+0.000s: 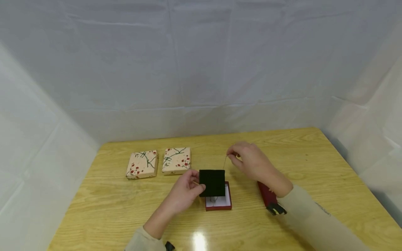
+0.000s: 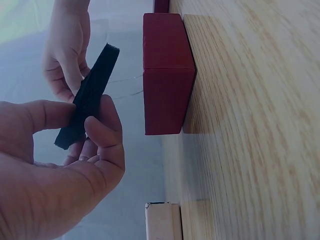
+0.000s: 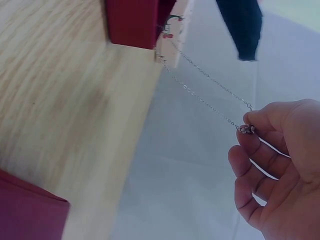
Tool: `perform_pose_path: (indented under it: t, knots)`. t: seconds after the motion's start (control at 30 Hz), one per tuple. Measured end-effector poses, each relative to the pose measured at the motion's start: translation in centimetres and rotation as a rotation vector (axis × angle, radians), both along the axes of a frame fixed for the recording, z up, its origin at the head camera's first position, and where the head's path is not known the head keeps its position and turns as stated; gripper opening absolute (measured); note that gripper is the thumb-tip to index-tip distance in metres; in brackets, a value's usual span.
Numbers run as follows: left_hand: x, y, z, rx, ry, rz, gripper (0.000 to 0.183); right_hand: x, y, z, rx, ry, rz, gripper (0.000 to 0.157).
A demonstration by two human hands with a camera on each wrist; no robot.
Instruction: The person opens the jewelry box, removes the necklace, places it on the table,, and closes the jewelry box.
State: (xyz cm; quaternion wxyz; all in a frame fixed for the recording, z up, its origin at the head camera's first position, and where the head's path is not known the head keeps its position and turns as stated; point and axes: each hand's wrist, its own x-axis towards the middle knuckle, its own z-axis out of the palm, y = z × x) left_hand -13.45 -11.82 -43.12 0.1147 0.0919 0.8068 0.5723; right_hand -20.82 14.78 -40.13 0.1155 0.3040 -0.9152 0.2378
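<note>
My left hand (image 1: 185, 191) pinches a square black pad (image 1: 212, 183) by its left edge, tilted above a small open red box (image 1: 218, 209). In the left wrist view the pad is seen nearly edge-on between thumb and fingers. My right hand (image 1: 251, 161), up and to the right of the box, pinches one end of a thin silver chain (image 3: 200, 101) between thumb and forefinger. The right wrist view shows two strands running from these fingertips down to the box. Part of the chain lies on the box's white bottom, and the pad hides the rest of the inside.
Two cream boxes with a red flower print, one at the left (image 1: 142, 164) and one nearer the middle (image 1: 176, 161), sit on the wooden table (image 1: 103, 202). A dark red lid-like piece (image 1: 267, 195) lies partly under my right forearm. White sheets (image 1: 188, 69) surround the table.
</note>
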Motion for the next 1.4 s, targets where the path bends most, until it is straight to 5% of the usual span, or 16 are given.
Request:
perform_pose_path:
  t: [0.67, 1.4]
  knots:
    - [-0.1, 0.0, -0.2, 0.039, -0.033, 0.037, 0.042, 2.4, 1.0, 4.6, -0.043, 0.047, 0.049, 0.008]
    - [0.0, 0.0, -0.4, 0.029, -0.038, 0.023, 0.041, 2.4, 3.6, 9.0, -0.078, 0.097, 0.035, 0.009]
